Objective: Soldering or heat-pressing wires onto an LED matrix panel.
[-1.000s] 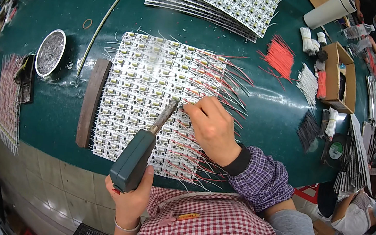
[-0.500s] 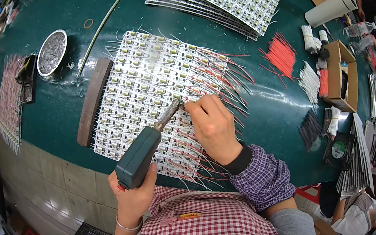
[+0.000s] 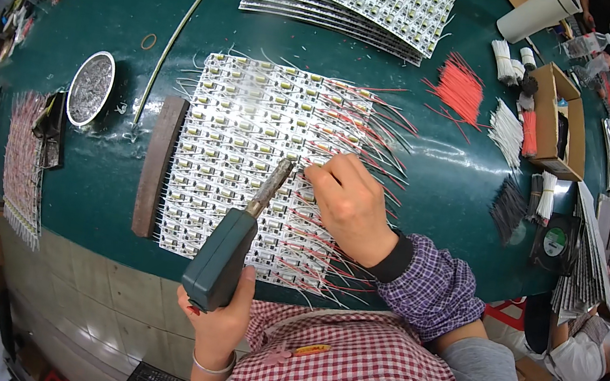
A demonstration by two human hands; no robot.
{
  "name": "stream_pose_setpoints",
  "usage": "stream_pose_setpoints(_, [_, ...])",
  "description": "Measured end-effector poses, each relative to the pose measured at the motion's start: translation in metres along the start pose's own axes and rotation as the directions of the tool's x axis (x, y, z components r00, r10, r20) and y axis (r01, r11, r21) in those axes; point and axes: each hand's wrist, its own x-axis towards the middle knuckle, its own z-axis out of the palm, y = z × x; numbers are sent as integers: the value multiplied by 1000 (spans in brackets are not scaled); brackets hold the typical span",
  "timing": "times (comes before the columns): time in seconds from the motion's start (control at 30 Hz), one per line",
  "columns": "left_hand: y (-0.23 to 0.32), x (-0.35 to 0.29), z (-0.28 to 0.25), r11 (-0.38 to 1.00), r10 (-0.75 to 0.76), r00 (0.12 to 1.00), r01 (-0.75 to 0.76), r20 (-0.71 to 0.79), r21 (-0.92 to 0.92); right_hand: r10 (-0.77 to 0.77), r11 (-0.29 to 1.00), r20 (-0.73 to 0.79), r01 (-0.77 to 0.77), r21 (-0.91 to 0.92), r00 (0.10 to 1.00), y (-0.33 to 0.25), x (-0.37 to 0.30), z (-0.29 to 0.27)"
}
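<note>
On the gridded LED panel [image 3: 249, 142], left hand [image 3: 220, 321] grips a boxy soldering iron [image 3: 227, 254].

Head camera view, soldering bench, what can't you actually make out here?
- Tip of the soldering iron on the LED board panel: too small to tell whether it touches a pad.
- What the right hand pinches: its own fingers cover it.
- Left hand: its fingers are hidden behind the iron's handle.
- Contents of the round tin: only a grey glare.
- Inside of the cardboard box: squeezed by the fisheye rim.
</note>
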Motion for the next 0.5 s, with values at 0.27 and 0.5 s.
stream_pose_setpoints(0.27, [15, 9, 13, 962, 258, 964, -263, -70, -72, -9, 1000, -27, 10, 15, 1000, 0, 2, 0])
stream_pose_setpoints(0.5, [17, 13, 14, 931, 364, 928, -360, -79, 55, 1, 1000, -10, -1, 13, 1000, -1, 0, 1])
